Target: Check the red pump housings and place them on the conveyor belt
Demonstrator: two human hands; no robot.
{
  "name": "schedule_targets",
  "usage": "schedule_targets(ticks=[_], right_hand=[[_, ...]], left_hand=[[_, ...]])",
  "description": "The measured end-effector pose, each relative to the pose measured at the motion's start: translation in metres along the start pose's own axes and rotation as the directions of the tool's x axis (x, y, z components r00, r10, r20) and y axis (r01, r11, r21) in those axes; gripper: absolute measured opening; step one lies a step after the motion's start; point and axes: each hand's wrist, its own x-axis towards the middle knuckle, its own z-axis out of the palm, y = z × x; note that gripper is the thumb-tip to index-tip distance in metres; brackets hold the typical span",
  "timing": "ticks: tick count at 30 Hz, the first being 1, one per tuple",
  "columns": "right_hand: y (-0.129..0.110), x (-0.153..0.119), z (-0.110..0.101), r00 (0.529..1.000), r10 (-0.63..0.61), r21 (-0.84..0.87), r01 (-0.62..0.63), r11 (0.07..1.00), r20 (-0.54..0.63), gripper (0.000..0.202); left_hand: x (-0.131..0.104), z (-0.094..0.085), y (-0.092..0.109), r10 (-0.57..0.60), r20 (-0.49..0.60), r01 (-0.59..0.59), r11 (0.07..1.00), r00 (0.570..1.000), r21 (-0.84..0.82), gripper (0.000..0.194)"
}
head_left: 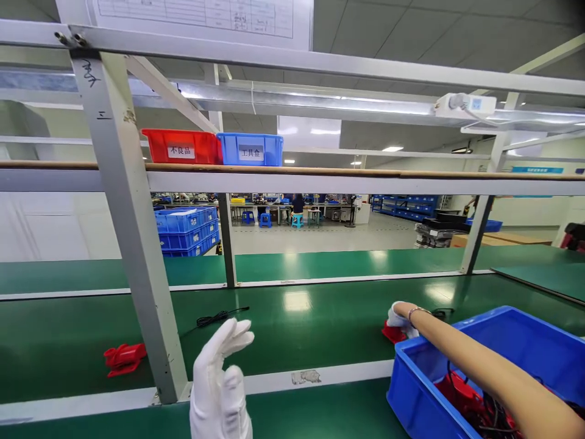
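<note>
My left hand [222, 384], in a white glove, is raised at the bottom centre, fingers extended and thumb apart, holding nothing. Behind it a black cable [222, 317] lies loosely bundled on the green work surface. My right hand [402, 318], also gloved, reaches over the blue bin to the right. Its fingers are closed over a red plastic part [393, 333] at the surface, partly hidden by the glove; a black cable [441, 313] lies just beyond. Inside the blue bin [423, 384] are red parts [461, 393] and black cables. Another red plastic part [124, 358] lies at the left.
A grey metal post [137, 231] rises in front on the left. Overhead, a shelf [320, 182] carries a red box [180, 146] and a blue box [251, 149]. Blue crates [185, 228] are stacked behind the bench. A white rail [338, 373] runs across the front.
</note>
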Motion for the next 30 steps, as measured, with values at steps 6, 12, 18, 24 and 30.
schedule_targets(ticks=[6, 12, 18, 24, 30], right_hand=[[0.029, 0.007, -0.026, 0.996, -0.005, -0.029, 0.007, 1.000, 0.088, 0.036], [0.075, -0.075, -0.024, 0.986, -0.165, -0.005, 0.165, 0.986, 0.030, 0.025], [0.073, -0.175, 0.037, 0.925, -0.297, 0.034, 0.314, 0.949, -0.236, 0.035], [0.084, -0.167, -0.012, 0.922, -0.245, 0.026, 0.265, 0.964, -0.299, 0.018], [0.052, -0.156, -0.103, 0.889, -0.231, 0.085, 0.286, 0.954, -0.394, 0.028]], left_hand=[[0.005, 0.021, -0.007, -0.112, -0.077, 0.106, 0.991, 0.991, -0.083, 0.058], [0.000, 0.045, 0.003, -0.164, -0.130, 0.149, 0.981, 0.978, -0.124, 0.052], [-0.005, 0.040, 0.030, -0.224, 0.077, 0.229, 0.970, 0.972, -0.075, 0.051], [-0.012, 0.041, 0.059, -0.334, 0.230, 0.378, 0.906, 0.914, -0.188, 0.049], [-0.033, 0.076, 0.068, -0.294, 0.582, 0.599, 0.667, 0.758, -0.443, 0.047]])
